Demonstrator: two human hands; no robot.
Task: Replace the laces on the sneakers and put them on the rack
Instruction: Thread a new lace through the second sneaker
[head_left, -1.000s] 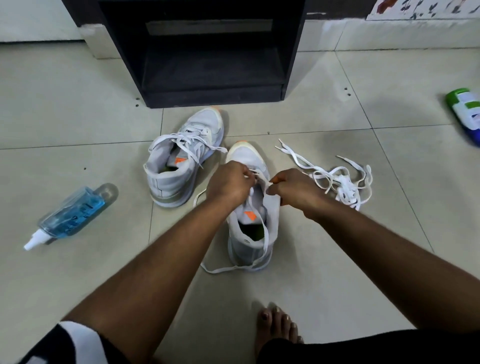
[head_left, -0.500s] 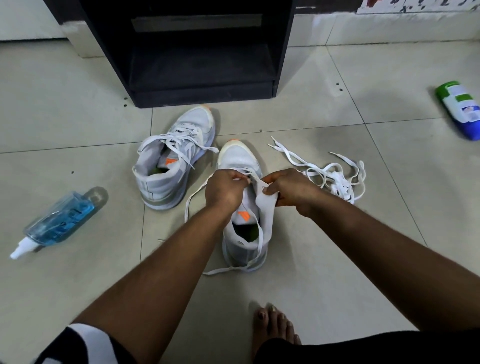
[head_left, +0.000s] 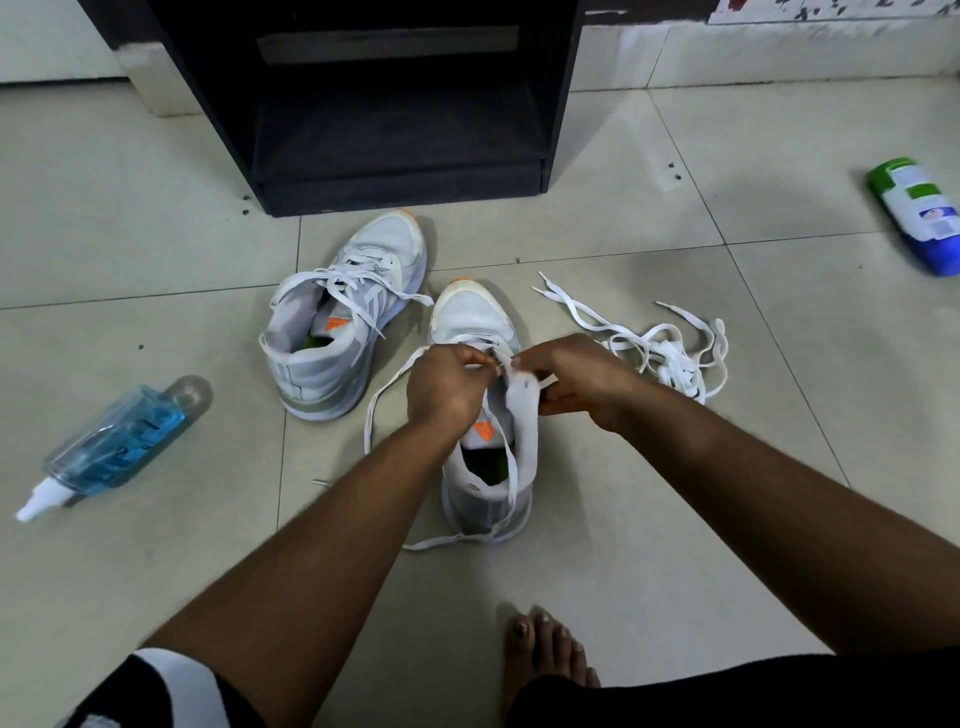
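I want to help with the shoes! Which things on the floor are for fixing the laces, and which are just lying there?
For the job:
near sneaker, both hands working its lace
left hand
right hand
far sneaker, already laced
loose laces
black rack

Just lying about:
blue spray bottle
green-capped bottle

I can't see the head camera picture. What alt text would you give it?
Both hands, left hand and right hand, thread a white lace into a pale sneaker on a tiled floor. A second, laced sneaker, loose laces and a black rack lie nearby.
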